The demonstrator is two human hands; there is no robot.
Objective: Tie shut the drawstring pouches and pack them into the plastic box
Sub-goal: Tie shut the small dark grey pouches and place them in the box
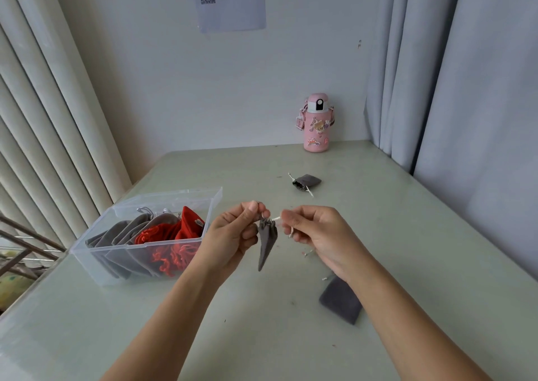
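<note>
Beyond the hands, past the pale green tabletop, a wall sheet shows a QR code. A clear plastic box of soft grey and red pouches sits just beside the left hand. That hand and the right hand each pinch the white drawstring of a gathered grey velvety pouch hanging between them.

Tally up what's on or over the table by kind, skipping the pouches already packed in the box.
Grey pouches: 3, one held up, one far back, one at the near right
Plastic box: 1
Pink bottle: 1
Total: 5
</note>
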